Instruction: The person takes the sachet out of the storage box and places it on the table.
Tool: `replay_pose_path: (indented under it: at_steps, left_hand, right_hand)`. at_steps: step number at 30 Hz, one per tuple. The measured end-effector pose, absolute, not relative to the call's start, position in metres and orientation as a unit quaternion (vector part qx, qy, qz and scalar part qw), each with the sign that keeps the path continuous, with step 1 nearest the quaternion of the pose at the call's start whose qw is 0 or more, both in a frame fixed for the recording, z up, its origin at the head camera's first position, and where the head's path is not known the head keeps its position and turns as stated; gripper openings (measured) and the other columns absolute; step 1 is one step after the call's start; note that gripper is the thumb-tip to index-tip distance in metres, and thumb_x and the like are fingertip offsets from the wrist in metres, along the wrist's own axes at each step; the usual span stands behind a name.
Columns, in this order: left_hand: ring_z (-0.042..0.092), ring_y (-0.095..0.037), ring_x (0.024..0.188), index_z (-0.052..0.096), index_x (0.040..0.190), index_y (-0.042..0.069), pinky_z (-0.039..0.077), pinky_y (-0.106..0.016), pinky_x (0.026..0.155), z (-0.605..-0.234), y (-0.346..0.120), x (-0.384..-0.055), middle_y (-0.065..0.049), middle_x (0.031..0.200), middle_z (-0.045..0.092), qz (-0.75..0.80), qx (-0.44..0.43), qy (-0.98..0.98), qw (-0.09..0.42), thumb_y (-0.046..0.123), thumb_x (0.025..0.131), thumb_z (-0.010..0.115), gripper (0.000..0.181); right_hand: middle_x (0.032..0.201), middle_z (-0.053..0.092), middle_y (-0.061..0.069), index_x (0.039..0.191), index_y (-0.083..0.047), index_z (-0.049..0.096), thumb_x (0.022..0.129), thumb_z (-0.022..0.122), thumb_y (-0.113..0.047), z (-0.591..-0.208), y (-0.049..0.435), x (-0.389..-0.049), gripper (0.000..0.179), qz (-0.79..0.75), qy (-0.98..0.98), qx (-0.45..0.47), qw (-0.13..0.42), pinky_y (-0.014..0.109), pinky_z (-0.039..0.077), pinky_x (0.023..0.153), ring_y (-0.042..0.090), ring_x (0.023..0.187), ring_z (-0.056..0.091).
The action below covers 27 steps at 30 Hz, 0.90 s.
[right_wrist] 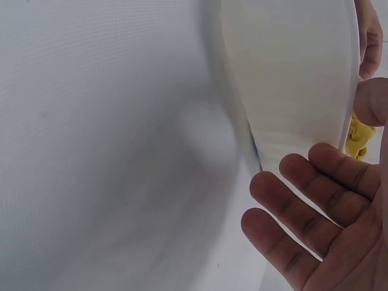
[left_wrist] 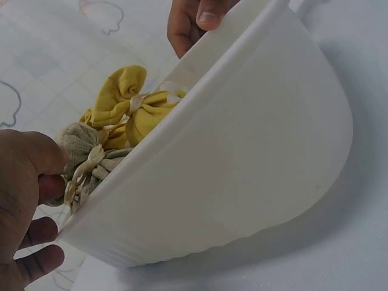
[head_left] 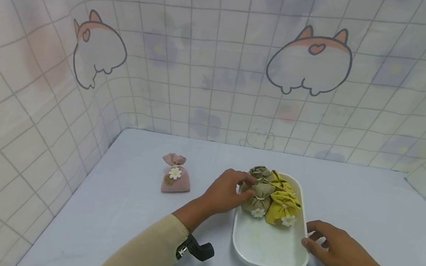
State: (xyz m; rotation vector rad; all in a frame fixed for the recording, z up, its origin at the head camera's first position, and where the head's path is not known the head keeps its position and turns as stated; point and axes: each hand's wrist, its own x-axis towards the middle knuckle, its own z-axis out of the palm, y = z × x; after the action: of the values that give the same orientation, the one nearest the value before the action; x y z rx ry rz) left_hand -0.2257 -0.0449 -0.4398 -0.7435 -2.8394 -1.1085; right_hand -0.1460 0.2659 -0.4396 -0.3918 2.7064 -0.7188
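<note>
Several small cloth pouches fill the far part of a white tray. Two are grey-green, a nearer one and a farther one. Two are yellow, a nearer one with a white flower and a farther one. My left hand reaches over the tray's left rim and pinches the nearer grey-green pouch at its gathered top. My right hand rests against the tray's right side with loosely extended fingers. The thumb lies at the rim.
A pink pouch with a white flower lies apart on the white-covered table, left of the tray. Grid-patterned cloth hangs behind and at the sides. Each wrist carries a black camera mount.
</note>
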Motion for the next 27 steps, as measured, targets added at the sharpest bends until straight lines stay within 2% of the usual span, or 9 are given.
replay_pose_path:
  at_steps: [6,13,17,27]
  left_hand:
    - [0.054,-0.01,0.094,0.073,0.123,0.019,0.047,-0.028,0.082,-0.4416,-0.0419,-0.2262,0.015,0.102,0.069,-0.345,-0.236,-0.908,0.003,0.026,0.097,0.073,0.026]
    - [0.056,-0.009,0.097,0.076,0.106,0.021,0.048,-0.031,0.086,-0.4411,-0.0427,-0.2271,0.014,0.099,0.068,-0.354,-0.241,-0.904,0.006,0.021,0.097,0.071,0.009]
    - [0.056,-0.007,0.097,0.076,0.105,0.022,0.049,-0.03,0.087,-0.4407,-0.0439,-0.2264,0.016,0.098,0.067,-0.368,-0.239,-0.898,0.0,0.02,0.098,0.07,0.009]
    - [0.056,-0.008,0.099,0.073,0.107,0.02,0.049,-0.033,0.092,-0.4378,-0.0496,-0.2244,0.013,0.1,0.066,-0.39,-0.255,-0.884,0.028,0.018,0.099,0.068,0.009]
  right_hand:
    - [0.109,0.069,0.001,0.129,-0.004,0.062,0.096,0.07,-0.044,-0.4404,0.2658,-0.1461,0.053,-0.259,0.943,-0.139,0.158,0.043,0.058,0.078,0.021,0.094,0.066]
    - [0.11,0.069,0.002,0.129,-0.004,0.062,0.096,0.07,-0.044,-0.4393,0.2659,-0.1465,0.053,-0.26,0.942,-0.136,0.161,0.043,0.058,0.078,0.021,0.094,0.066]
    - [0.11,0.069,0.002,0.129,-0.004,0.062,0.096,0.07,-0.044,-0.4392,0.2663,-0.1465,0.052,-0.262,0.942,-0.138,0.16,0.042,0.058,0.077,0.02,0.093,0.066]
    - [0.109,0.069,0.001,0.129,-0.003,0.062,0.097,0.07,-0.043,-0.4402,0.2668,-0.1459,0.052,-0.261,0.943,-0.143,0.152,0.042,0.058,0.077,0.02,0.093,0.066]
